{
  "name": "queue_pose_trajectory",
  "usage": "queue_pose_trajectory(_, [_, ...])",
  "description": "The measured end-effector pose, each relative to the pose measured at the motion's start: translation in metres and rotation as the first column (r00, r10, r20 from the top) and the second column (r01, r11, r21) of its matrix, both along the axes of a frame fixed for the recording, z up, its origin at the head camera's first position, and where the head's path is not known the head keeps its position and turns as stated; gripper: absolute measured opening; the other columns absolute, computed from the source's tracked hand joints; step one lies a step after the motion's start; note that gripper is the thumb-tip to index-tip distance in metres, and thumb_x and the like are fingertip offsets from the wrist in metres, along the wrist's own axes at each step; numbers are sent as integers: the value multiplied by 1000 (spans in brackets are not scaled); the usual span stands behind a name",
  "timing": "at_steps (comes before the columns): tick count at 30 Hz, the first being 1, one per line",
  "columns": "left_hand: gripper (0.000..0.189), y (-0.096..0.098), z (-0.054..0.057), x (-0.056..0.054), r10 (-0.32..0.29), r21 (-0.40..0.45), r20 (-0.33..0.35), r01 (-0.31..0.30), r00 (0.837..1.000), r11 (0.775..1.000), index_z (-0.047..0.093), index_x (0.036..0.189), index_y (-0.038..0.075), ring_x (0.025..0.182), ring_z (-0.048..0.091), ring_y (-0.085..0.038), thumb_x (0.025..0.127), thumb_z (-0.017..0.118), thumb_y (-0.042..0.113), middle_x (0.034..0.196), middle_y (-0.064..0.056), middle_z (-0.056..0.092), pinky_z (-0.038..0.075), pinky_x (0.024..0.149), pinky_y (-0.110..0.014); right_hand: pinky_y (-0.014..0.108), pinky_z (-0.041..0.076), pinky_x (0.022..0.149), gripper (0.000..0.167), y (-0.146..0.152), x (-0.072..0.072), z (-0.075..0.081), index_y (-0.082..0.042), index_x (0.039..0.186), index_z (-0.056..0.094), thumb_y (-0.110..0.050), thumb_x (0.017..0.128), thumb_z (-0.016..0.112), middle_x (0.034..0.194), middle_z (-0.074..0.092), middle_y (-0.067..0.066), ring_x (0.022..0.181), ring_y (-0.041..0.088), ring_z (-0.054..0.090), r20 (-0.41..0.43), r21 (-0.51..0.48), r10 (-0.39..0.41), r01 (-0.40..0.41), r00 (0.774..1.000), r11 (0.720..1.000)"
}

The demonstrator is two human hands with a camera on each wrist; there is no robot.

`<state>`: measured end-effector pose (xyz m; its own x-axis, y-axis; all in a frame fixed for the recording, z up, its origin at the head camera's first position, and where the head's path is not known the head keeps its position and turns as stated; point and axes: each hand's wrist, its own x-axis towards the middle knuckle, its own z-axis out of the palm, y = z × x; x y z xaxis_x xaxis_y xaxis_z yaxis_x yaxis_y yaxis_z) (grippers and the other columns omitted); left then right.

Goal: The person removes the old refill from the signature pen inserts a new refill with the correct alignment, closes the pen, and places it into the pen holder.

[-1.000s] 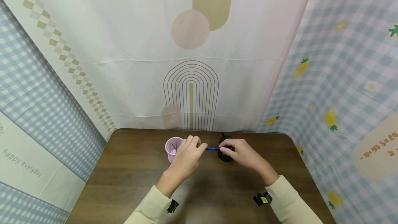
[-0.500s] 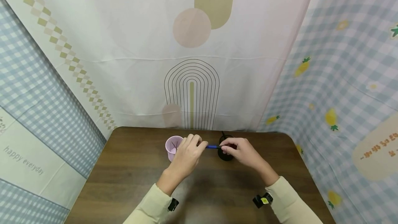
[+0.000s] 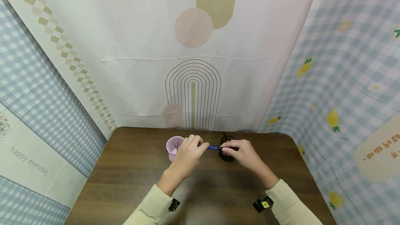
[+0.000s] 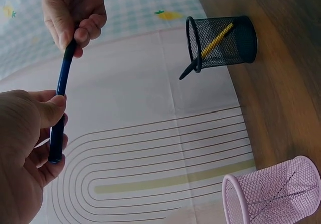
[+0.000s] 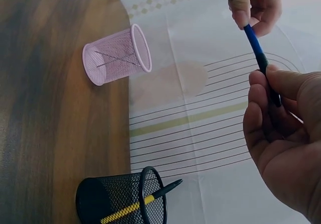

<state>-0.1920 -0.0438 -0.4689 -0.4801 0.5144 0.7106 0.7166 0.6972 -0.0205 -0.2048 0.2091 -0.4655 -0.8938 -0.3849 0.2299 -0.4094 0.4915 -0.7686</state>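
In the head view my left hand (image 3: 185,157) and right hand (image 3: 243,153) hold a slim blue pen (image 3: 214,147) level between them, above the table. The left wrist view shows my left thumb and fingers gripping the blue barrel (image 4: 58,128). Seen from the right wrist, my right thumb and fingers pinch the pen's dark end (image 5: 275,97), partly hiding it. Beyond the right hand stands a black mesh pen cup (image 5: 113,194), with a yellow-and-black pen (image 4: 216,42) leaning in it. A pink mesh pen cup (image 5: 110,58) is beside my left hand.
Both cups stand on a brown wooden table (image 3: 131,173) near its back edge. Thin dark crossed lines show in the pink cup; what they are I cannot tell. Behind the table hangs a patterned white cloth (image 3: 140,79), with a blue checked cloth (image 3: 328,79) at the right.
Both hands keep their hold on the pen in nearly the same place. Only a slight shift of the view and of the right forearm shows.
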Motion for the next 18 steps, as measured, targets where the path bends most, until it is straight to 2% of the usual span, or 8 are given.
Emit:
queue_pose_trajectory(4, [30, 0, 0, -1, 4, 14, -4, -4, 1000, 1000, 72, 102, 13, 83, 54, -20, 80, 73, -8, 91, -3, 56, 44, 67, -31, 25, 57, 71, 11, -1, 1, -1, -17, 102, 81, -19, 93, 76, 96, 78, -3, 83, 6, 69, -57, -8, -33, 33, 998, 999])
queue_pose_trajectory(7, [26, 0, 0, -1, 1, 15, 27, -2, 1000, 1000, 72, 103, 12, 84, 54, -20, 85, 69, -6, 91, -3, 57, 44, 67, -31, 25, 57, 75, 11, -2, 2, -2, -19, 103, 82, -18, 92, 77, 99, 78, -3, 90, 8, 71, -92, -24, -53, 51, 994, 998])
queue_pose_trajectory(13, [24, -1, 1, -1, -22, 39, 68, 19, 997, 999, 73, 104, 12, 84, 55, -21, 94, 58, -5, 90, -4, 59, 44, 68, -32, 23, 55, 71, 12, -5, 4, -8, -16, 102, 82, -17, 90, 79, 98, 78, 1, 86, 8, 69, -77, -111, -81, 72, 994, 991])
queue_pose_trajectory(18, [23, 0, 0, -1, -20, 58, 72, 16, 997, 998, 74, 103, 13, 83, 55, -19, 89, 66, -4, 89, -2, 60, 45, 67, -30, 22, 56, 73, 13, -5, 5, -10, -15, 102, 82, -14, 89, 80, 99, 78, 2, 89, 8, 69, -57, -154, -92, 82, 994, 985])
